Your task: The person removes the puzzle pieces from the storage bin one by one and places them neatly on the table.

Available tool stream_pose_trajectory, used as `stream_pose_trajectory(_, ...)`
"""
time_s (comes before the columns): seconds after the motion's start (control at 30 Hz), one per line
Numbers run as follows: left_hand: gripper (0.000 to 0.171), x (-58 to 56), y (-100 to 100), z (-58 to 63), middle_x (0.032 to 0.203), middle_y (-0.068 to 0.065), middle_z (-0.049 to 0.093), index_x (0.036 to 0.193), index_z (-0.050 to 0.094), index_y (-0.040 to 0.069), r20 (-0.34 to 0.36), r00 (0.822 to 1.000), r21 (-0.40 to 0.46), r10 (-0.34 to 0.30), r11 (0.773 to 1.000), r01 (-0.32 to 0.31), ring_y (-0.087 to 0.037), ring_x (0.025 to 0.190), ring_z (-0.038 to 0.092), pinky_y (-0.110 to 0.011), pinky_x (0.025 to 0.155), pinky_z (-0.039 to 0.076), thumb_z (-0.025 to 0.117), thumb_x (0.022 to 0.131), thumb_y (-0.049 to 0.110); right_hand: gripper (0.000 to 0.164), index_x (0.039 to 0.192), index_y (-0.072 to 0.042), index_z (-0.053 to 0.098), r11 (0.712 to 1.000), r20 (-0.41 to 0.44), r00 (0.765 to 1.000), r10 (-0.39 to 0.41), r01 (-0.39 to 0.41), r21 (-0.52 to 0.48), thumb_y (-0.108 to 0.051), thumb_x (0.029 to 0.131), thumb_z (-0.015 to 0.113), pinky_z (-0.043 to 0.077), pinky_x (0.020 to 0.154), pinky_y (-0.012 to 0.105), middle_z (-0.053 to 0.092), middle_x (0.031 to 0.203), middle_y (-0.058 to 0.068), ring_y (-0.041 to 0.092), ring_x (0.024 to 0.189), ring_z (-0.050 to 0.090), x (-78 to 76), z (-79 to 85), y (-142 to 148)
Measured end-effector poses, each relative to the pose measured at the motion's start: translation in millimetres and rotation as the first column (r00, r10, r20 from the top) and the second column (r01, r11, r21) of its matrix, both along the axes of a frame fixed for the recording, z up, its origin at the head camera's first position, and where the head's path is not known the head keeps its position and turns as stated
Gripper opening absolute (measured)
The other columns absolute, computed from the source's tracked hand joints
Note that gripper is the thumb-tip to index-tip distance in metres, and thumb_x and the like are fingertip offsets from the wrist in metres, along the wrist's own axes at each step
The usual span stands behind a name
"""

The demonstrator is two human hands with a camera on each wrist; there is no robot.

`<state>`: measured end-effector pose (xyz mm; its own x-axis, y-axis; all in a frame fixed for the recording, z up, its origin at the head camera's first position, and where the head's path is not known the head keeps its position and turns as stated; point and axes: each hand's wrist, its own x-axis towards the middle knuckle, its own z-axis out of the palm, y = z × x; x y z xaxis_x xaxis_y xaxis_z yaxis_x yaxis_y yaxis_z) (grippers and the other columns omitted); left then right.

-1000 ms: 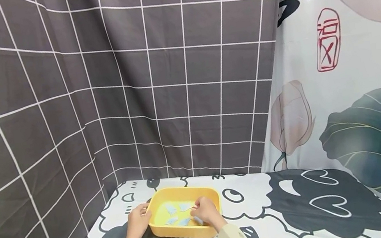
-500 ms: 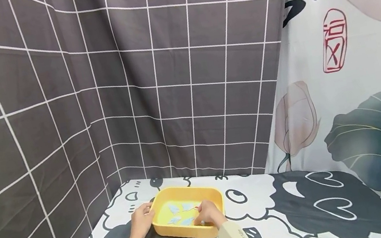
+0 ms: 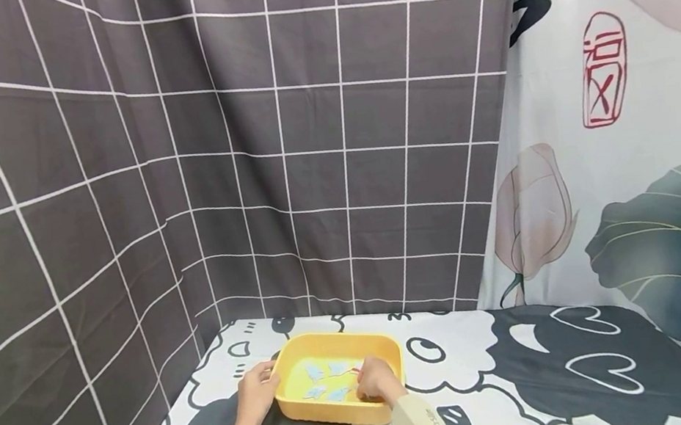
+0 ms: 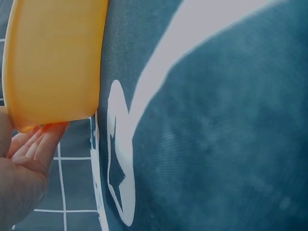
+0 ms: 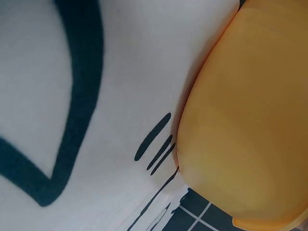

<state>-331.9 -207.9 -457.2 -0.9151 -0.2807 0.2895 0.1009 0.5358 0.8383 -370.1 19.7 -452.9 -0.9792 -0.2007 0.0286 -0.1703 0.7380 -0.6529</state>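
A yellow plastic basin (image 3: 335, 412) stands on the patterned cloth. Several small light-blue and white flat pieces (image 3: 337, 395) lie on its floor; what they are is too small to tell. My left hand (image 3: 257, 395) holds the basin's left end, thumb at the rim and fingers against the outer wall (image 4: 53, 72), as the left wrist view shows. My right hand (image 3: 378, 380) reaches down inside the right part of the basin, its fingertips hidden. A small red bit (image 3: 356, 370) shows beside its fingers. In the right wrist view only the basin's outside (image 5: 250, 120) fills the right part.
A white cloth (image 3: 459, 372) with black cartoon faces covers the table. A dark grey curtain (image 3: 320, 171) with white grid lines hangs behind and at the left. A white curtain (image 3: 534, 211) with plant prints hangs at the right.
The right hand has gone lower into the basin and slightly right, and less of its fingers shows. The left hand keeps its place on the basin. The whole view has shifted slightly.
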Motion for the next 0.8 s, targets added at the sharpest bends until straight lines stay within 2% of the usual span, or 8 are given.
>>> stream_pose_trajectory(0.23, 0.033, 1.6, 1.3, 1.2, 0.105, -0.032, 0.069, 0.113, 0.064, -0.012, -0.001, 1.000, -0.003, 0.005, 1.000, -0.005, -0.043, 0.098, 0.069, -0.047, 0.082, 0.060, 0.055, 0.086, 0.003, 0.026, 0.054, -0.008, 0.051, 1.000, -0.019, 1.000, -0.004, 0.004, -0.022, 0.010, 0.061, 0.067, 0.029, 0.046, 0.018, 0.043, 0.052, -0.002, 0.013, 0.050, 0.039, -2.1, -4.2, 0.6)
stream_pose_trajectory(0.33, 0.033, 2.1, 1.7, -0.4, 0.105, -0.031, 0.069, 0.114, 0.064, -0.012, 0.002, 1.000, -0.001, 0.006, 1.000, -0.006, -0.043, 0.099, 0.069, -0.046, 0.082, 0.060, 0.055, 0.086, 0.003, 0.024, 0.055, -0.008, 0.052, 0.998, -0.033, 0.999, 0.014, -0.016, -0.064, 0.010, 0.063, 0.066, 0.031, 0.046, 0.017, 0.045, 0.054, -0.002, 0.012, 0.051, 0.041, 0.2, -2.8, 1.4)
stream_pose_trajectory(0.5, 0.033, 6.5, 2.4, -6.2, 0.104, -0.031, 0.070, 0.115, 0.063, -0.012, 0.018, 1.000, 0.000, 0.006, 1.000, -0.006, -0.043, 0.099, 0.069, -0.045, 0.082, 0.060, 0.055, 0.086, 0.003, 0.008, 0.072, 0.002, 0.064, 0.986, -0.047, 0.998, 0.030, -0.037, -0.164, 0.008, 0.067, 0.064, 0.042, 0.055, 0.020, 0.059, 0.070, 0.005, 0.015, 0.063, 0.050, 7.9, -0.2, 3.0)
stream_pose_trajectory(0.6, 0.034, 9.5, 2.9, -8.2, 0.104, -0.032, 0.069, 0.115, 0.063, -0.013, 0.037, 0.999, -0.003, -0.002, 1.000, 0.003, -0.043, 0.099, 0.068, -0.046, 0.082, 0.060, 0.054, 0.086, 0.003, 0.014, 0.082, 0.005, 0.066, 0.972, -0.049, 0.998, 0.026, -0.037, -0.234, 0.006, 0.068, 0.063, 0.047, 0.060, 0.022, 0.063, 0.075, 0.007, 0.014, 0.067, 0.053, 10.7, 0.8, 5.5)
stream_pose_trajectory(0.7, 0.035, 7.5, 2.8, -4.5, 0.108, -0.031, 0.069, 0.117, 0.063, -0.011, 0.077, 0.997, 0.002, 0.009, 1.000, -0.009, -0.043, 0.103, 0.068, -0.046, 0.085, 0.059, 0.054, 0.087, 0.005, 0.018, 0.088, 0.006, 0.066, 0.957, -0.041, 0.999, 0.015, -0.027, -0.289, 0.005, 0.071, 0.065, 0.053, 0.063, 0.025, 0.065, 0.079, 0.011, 0.016, 0.070, 0.057, 5.7, 13.8, 9.6)
stream_pose_trajectory(0.8, 0.036, -2.9, 2.5, 8.1, 0.113, -0.030, 0.068, 0.120, 0.063, -0.008, 0.090, 0.996, 0.018, 0.024, 0.999, -0.026, -0.042, 0.108, 0.066, -0.048, 0.090, 0.057, 0.053, 0.089, 0.008, 0.018, 0.091, 0.004, 0.068, 0.953, -0.069, 0.998, 0.005, -0.026, -0.301, 0.001, 0.073, 0.069, 0.058, 0.069, 0.029, 0.068, 0.083, 0.013, 0.019, 0.073, 0.062, -11.1, 45.1, 18.5)
